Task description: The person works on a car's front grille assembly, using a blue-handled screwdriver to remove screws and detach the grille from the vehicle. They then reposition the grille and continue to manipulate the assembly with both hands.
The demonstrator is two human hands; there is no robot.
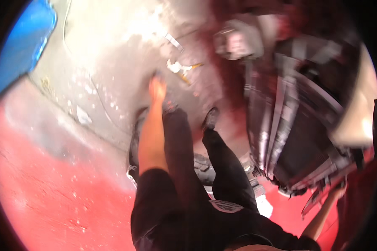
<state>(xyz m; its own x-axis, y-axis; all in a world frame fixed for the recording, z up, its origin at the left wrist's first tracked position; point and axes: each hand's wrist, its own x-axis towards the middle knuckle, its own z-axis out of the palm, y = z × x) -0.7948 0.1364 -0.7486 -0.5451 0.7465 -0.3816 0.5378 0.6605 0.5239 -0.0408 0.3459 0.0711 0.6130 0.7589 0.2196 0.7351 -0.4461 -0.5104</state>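
Observation:
My left hand (157, 88) reaches down over the grey floor, in front of my shoes. Its fingers look closed, and a small dark thing shows at their tips; motion blur hides what it is. Just beyond lies a tool with yellow handles (184, 78), perhaps pliers, beside a whitish scrap (174, 66). Far out to the right, my right hand (338, 191) is closed at the lower edge of a large dark machine or vehicle part (297, 129). What its fingers grip there is too dark and small to make out.
A flat metallic strip (174, 42) lies on the grey concrete (109, 58), with a thin cord nearby. A blue object (23, 44) stands at the far left. Red-painted floor (58, 188) spreads along the near left. A blurred greyish rounded object (238, 39) sits at the far right.

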